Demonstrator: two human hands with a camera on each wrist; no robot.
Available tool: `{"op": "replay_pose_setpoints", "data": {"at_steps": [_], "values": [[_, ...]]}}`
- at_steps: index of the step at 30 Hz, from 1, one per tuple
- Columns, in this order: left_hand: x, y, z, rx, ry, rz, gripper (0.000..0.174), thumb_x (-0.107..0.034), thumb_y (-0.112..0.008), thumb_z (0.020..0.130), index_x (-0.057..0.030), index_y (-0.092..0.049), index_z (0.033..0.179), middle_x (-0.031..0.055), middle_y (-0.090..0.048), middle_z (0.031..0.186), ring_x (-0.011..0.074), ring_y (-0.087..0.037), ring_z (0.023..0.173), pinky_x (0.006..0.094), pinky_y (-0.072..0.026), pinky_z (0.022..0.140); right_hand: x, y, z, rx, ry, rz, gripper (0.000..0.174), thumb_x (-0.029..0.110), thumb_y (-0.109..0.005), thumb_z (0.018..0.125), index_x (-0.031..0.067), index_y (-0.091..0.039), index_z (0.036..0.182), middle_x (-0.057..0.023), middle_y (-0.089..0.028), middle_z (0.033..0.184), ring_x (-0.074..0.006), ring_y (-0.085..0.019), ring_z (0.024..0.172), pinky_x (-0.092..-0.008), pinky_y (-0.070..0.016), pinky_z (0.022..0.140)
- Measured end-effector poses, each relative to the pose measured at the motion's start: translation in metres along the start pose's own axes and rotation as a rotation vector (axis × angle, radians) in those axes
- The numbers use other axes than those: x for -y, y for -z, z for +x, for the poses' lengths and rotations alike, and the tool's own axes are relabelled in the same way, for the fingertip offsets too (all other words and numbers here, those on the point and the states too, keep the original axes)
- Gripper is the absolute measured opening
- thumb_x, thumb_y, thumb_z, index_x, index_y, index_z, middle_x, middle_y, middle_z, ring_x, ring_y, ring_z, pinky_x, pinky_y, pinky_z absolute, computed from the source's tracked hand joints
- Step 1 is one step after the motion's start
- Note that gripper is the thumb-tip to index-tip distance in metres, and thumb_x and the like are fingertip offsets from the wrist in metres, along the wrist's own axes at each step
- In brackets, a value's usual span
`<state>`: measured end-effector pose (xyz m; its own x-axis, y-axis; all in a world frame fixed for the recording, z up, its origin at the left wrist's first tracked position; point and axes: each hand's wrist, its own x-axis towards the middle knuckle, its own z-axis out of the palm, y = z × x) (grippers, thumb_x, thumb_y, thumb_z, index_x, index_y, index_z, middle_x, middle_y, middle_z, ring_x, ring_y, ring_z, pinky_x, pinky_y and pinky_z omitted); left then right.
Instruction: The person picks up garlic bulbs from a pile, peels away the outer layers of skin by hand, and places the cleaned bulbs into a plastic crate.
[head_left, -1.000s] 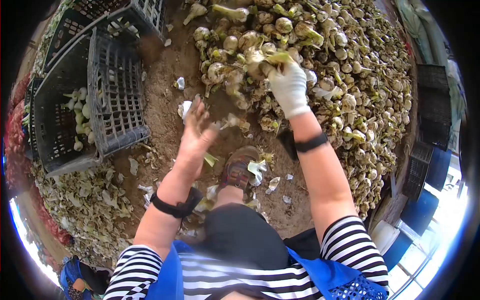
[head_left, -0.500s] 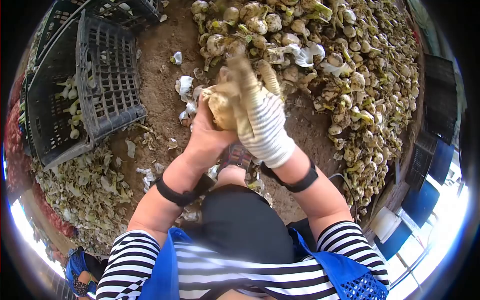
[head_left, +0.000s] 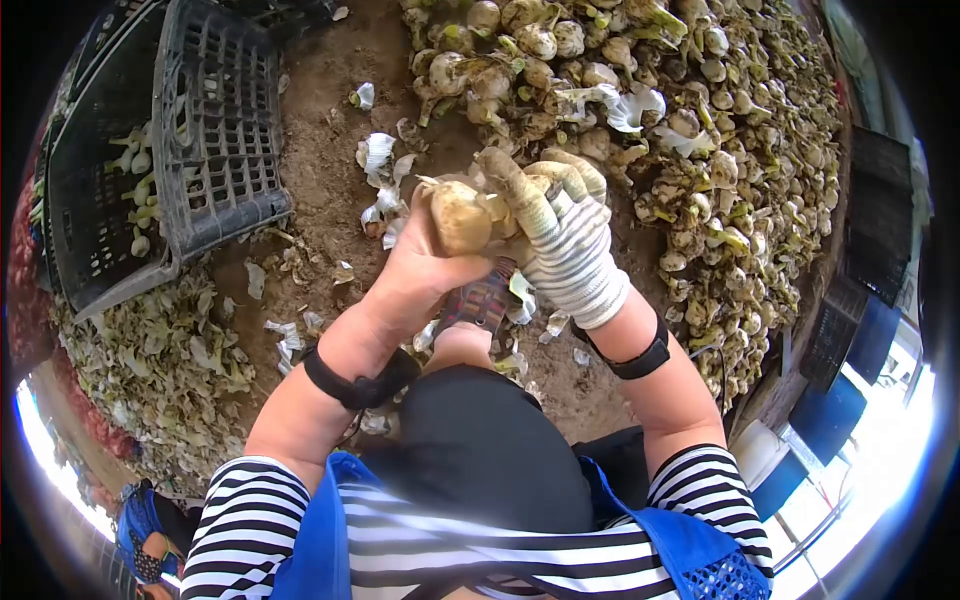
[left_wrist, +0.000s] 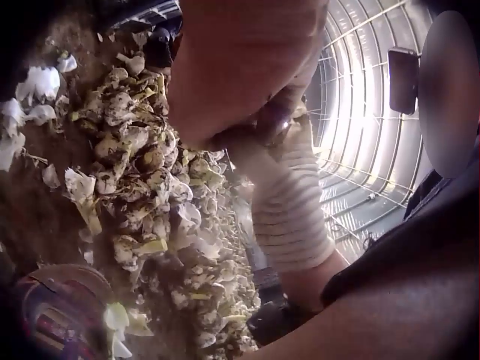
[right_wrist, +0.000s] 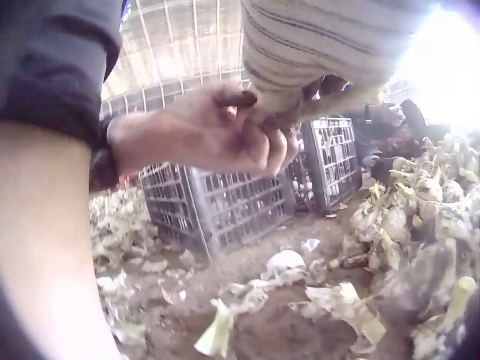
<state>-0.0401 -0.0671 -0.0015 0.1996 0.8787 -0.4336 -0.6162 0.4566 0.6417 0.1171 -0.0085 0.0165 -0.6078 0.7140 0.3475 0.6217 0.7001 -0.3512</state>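
Observation:
A pale, brown-stained garlic bulb (head_left: pixel 460 220) is held up in front of the body, over the shoe. My bare left hand (head_left: pixel 415 268) grips it from the left, thumb along its near side. From the right, my right hand (head_left: pixel 572 240), in a striped knit glove, curls its fingers at the bulb's other end, partly hiding it. In the left wrist view the bare hand (left_wrist: pixel 244 67) covers the bulb, with the glove's cuff (left_wrist: pixel 292 217) beyond. The right wrist view shows the bare fingers (right_wrist: pixel 255 146) directly under the glove (right_wrist: pixel 322 56).
A large heap of garlic bulbs (head_left: pixel 720 180) spreads ahead and right. At left, a black plastic crate (head_left: pixel 215 150) lies with cleaned bulbs (head_left: pixel 143 195) inside. Peeled skins (head_left: pixel 160 370) pile below it, and white scraps (head_left: pixel 378 155) litter the dirt floor.
My right hand has come back from the heap with a garlic bulb, and the left hand, earlier loose and apart, now grips it. Since half a second ago the gloved fingers have shifted slightly right.

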Motion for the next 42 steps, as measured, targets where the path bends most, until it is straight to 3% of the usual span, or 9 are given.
{"op": "replay_pose_setpoints", "data": {"at_steps": [6,8,17,21,22,25,29,35,42], "values": [[-0.003,0.001,0.005,-0.024,-0.016,0.26,0.064,0.001,-0.066,0.07,-0.0069,-0.036,0.126,0.0067,-0.047,0.117,0.0173,-0.05,0.107,0.0307,-0.0421,0.091,-0.006,-0.008,-0.003,0.153,-0.01,-0.009,0.061,0.018,-0.057,0.067,0.0134,-0.049,0.128,0.0014,-0.056,0.079,-0.0198,-0.054,0.082,-0.0372,-0.0386,0.087],[-0.01,0.007,0.01,-0.12,-0.442,1.23,0.058,-0.005,-0.068,0.07,-0.0066,-0.043,0.122,0.0095,-0.048,0.118,0.0188,-0.05,0.108,0.0305,-0.0429,0.091,-0.008,-0.004,0.001,0.092,0.063,-0.111,0.06,0.02,-0.058,0.066,0.0136,-0.051,0.126,0.0027,-0.056,0.076,-0.0178,-0.054,0.08,-0.0375,-0.0394,0.087],[-0.019,-0.001,0.024,0.018,0.349,-0.47,0.044,-0.028,-0.054,0.084,-0.0041,-0.049,0.121,0.009,-0.058,0.11,0.0226,-0.056,0.099,0.0397,-0.0418,0.091,-0.017,-0.007,0.018,-0.271,0.142,-0.33,0.042,0.024,-0.064,0.07,0.0166,-0.061,0.111,0.006,-0.053,0.082,-0.0135,-0.052,0.083,-0.0392,-0.0356,0.095],[-0.006,-0.009,0.027,-0.051,0.116,-0.255,0.054,-0.014,-0.064,0.079,-0.0051,-0.038,0.125,0.0079,-0.052,0.113,0.023,-0.054,0.104,0.0388,-0.0424,0.094,0.001,-0.012,0.016,-0.453,-0.513,0.713,0.068,-0.006,-0.061,0.071,0.0085,-0.034,0.132,-0.005,-0.055,0.097,-0.0201,-0.053,0.096,-0.035,-0.044,0.086],[-0.002,-0.009,0.027,-0.052,0.12,-0.254,0.054,-0.014,-0.064,0.079,-0.0051,-0.038,0.125,0.0079,-0.052,0.113,0.023,-0.054,0.104,0.0388,-0.0424,0.094,-0.005,-0.012,-0.001,-0.288,-0.85,1.411,0.058,0.009,-0.066,0.079,0.0081,-0.036,0.129,-0.0025,-0.055,0.101,-0.015,-0.052,0.096,-0.0313,-0.0453,0.085],[0.003,-0.017,0.028,-0.176,-0.175,0.27,0.068,0.005,-0.069,0.07,-0.0057,-0.026,0.123,0.0099,-0.049,0.113,0.0189,-0.052,0.104,0.035,-0.0445,0.092,-0.009,-0.02,0.002,-0.141,-1.139,1.683,0.056,0.031,-0.071,0.078,0.0086,-0.045,0.123,-0.0029,-0.055,0.102,-0.0121,-0.052,0.094,-0.0282,-0.0435,0.083],[0.012,-0.02,0.031,-0.156,-0.233,0.341,0.057,-0.004,-0.071,0.072,-0.0088,-0.032,0.114,0.0073,-0.05,0.106,0.015,-0.053,0.095,0.0303,-0.0469,0.082,-0.004,-0.024,-0.01,-0.19,-1.11,1.657,0.034,0.023,-0.065,0.084,0.0041,-0.058,0.111,-0.0011,-0.061,0.097,-0.0081,-0.055,0.087,-0.0242,-0.0456,0.078],[0.0,-0.003,0.029,0.114,0.344,-0.485,0.064,-0.066,-0.047,0.079,-0.0136,-0.052,0.115,0.0056,-0.06,0.095,0.0165,-0.055,0.068,0.0275,-0.0427,0.054,-0.01,0.006,-0.013,0.007,-0.835,1.111,0.017,0.011,-0.063,0.084,0.002,-0.065,0.099,-0.0032,-0.066,0.074,-0.0064,-0.058,0.064,-0.0248,-0.0484,0.056],[0.014,-0.015,0.032,-0.18,0.003,0.163,0.055,-0.03,-0.064,0.083,-0.0072,-0.041,0.128,0.0084,-0.054,0.115,0.0206,-0.052,0.107,0.0329,-0.047,0.088,-0.011,-0.016,-0.01,-0.182,-0.411,0.123,0.02,0.006,-0.062,0.076,0.0052,-0.064,0.096,-0.0144,-0.062,0.069,-0.0298,-0.058,0.056,-0.0362,-0.0476,0.054]]}}
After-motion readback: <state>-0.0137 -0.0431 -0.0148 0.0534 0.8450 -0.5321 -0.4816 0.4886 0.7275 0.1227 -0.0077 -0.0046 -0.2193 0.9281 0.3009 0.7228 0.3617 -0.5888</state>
